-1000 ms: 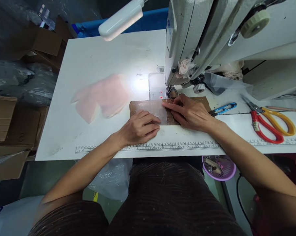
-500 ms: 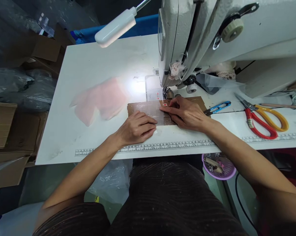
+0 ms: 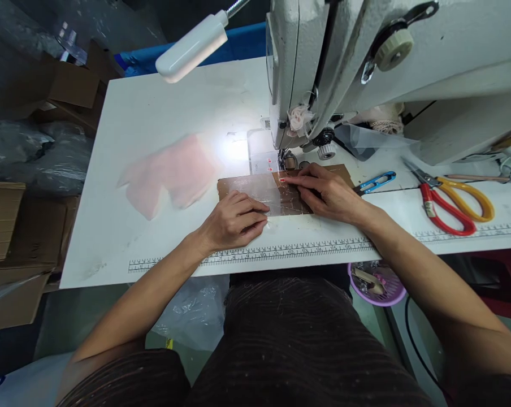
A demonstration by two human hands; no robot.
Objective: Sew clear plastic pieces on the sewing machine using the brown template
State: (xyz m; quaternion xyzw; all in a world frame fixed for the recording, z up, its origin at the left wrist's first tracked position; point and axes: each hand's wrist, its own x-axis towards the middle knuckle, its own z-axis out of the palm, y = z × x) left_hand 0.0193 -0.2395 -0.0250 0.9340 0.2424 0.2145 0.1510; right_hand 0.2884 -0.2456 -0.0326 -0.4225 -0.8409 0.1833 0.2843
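A brown strip [image 3: 291,200] lies at the front of the sewing machine's needle area [image 3: 282,161], with a translucent sheet [image 3: 262,189] over its left part. My left hand [image 3: 238,219] rests on the sheet and the strip's lower left edge, fingers bent and slightly apart, gripping nothing. My right hand [image 3: 325,192] lies over the right half of the strip. Its index finger reaches out to a small red and white piece [image 3: 282,180] just below the needle, and its other fingers are spread on the strip.
Blue thread snips [image 3: 376,182] and scissors with red and yellow handles [image 3: 450,203] lie to the right. Sheer pink fabric [image 3: 174,172] is on the left of the white table [image 3: 111,226]. A lamp [image 3: 191,48] hangs above; a purple basket [image 3: 380,299] sits below the edge.
My right hand's index finger has straightened onto the small red and white piece, and its thumb has drawn back from it. My left hand stays on the sheet. The view has shifted slightly.
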